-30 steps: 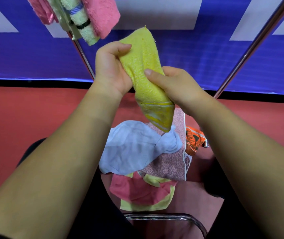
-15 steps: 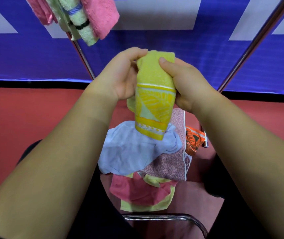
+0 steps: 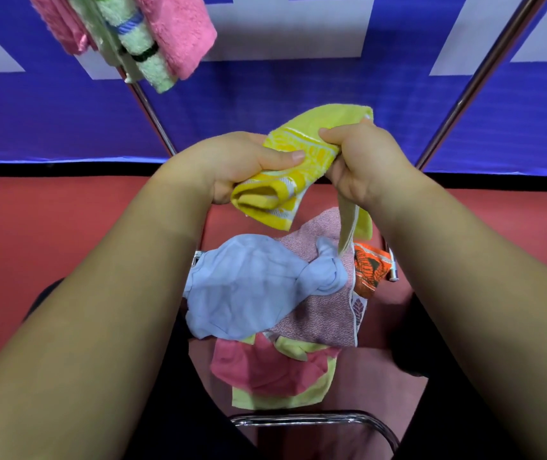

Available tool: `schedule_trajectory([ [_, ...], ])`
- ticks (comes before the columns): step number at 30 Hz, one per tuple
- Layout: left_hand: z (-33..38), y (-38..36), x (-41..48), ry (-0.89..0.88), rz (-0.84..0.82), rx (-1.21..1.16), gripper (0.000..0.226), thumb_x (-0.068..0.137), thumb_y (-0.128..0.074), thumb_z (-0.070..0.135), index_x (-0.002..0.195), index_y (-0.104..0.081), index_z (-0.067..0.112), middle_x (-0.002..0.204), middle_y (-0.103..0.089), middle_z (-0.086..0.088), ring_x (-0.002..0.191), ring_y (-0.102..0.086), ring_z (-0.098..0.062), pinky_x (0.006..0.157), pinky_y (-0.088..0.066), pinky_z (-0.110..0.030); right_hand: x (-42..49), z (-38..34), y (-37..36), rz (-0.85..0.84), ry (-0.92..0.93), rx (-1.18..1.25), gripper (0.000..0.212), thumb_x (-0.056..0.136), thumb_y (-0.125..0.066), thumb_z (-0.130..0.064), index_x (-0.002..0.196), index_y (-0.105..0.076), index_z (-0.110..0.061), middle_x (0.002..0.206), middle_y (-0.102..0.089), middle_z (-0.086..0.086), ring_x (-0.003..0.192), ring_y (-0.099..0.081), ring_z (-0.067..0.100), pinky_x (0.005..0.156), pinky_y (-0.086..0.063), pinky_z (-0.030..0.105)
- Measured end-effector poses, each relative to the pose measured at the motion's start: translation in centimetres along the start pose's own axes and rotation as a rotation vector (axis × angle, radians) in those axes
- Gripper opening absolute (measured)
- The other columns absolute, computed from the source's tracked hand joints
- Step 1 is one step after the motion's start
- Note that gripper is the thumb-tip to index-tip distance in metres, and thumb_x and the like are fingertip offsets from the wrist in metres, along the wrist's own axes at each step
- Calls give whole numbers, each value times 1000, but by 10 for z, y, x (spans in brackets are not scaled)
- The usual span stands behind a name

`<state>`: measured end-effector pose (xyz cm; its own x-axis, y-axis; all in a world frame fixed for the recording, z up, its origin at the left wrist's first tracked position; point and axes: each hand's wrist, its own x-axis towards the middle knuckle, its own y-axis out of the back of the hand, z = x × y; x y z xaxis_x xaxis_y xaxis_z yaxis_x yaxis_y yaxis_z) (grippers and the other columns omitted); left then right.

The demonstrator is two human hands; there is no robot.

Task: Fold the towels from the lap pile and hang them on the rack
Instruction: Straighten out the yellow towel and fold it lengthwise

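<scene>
Both the left hand (image 3: 232, 167) and right hand (image 3: 361, 161) grip the folded yellow towel (image 3: 298, 161), held above the lap pile (image 3: 265, 293). Pink and green towels (image 3: 152, 38) hang on the rack (image 3: 477, 78) at upper left.

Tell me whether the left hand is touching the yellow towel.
Touching. The head view shows the left hand gripping the yellow towel, its thumb pressed across the patterned band.

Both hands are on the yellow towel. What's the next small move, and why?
Probably fold the dangling strip up into the bundle. The left hand grips the folded end of the yellow terry towel, but that strip hangs below the right hand toward the light blue cloth on the lap, so it isn't ready for the metal rack.
</scene>
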<state>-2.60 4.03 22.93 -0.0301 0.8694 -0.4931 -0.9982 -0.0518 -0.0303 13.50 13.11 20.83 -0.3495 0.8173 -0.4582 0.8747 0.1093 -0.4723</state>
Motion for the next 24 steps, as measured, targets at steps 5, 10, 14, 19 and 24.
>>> schedule_trajectory([
  [5,-1,5,2,-48,-33,24,47,91,-77,14,136,-67,7,120,-77,-13,95,-76,-22,73,-62,-32,10,2,6,48,-34,56,86,93,-54,17,167,-22,-15,131,-66,32,99,-76,49,73,-63,62],
  [10,1,3,-3,-64,14,100,58,79,-87,19,133,-67,15,121,-78,-14,118,-72,-34,100,-60,-47,15,6,7,58,-32,140,90,95,-60,11,168,-20,-20,128,-71,27,100,-77,45,80,-62,66],
  [14,4,6,-7,-23,89,365,70,57,-97,55,111,-77,14,105,-81,-15,98,-78,-32,99,-58,-59,15,6,10,56,-34,209,74,96,-59,10,162,-36,-13,127,-72,28,106,-75,47,86,-59,70],
  [19,7,17,-13,22,-27,685,46,77,-85,64,88,-80,19,77,-79,-5,63,-69,-16,64,-54,-30,7,-4,17,-29,-49,349,34,106,-49,-3,138,-58,7,126,-72,30,116,-71,47,94,-57,65],
  [24,6,30,-20,188,-66,867,52,69,-87,70,91,-81,24,81,-80,1,72,-73,-16,78,-56,-36,8,-9,20,-44,-70,409,42,107,-50,-17,141,-58,8,132,-69,30,123,-67,49,110,-46,68],
])
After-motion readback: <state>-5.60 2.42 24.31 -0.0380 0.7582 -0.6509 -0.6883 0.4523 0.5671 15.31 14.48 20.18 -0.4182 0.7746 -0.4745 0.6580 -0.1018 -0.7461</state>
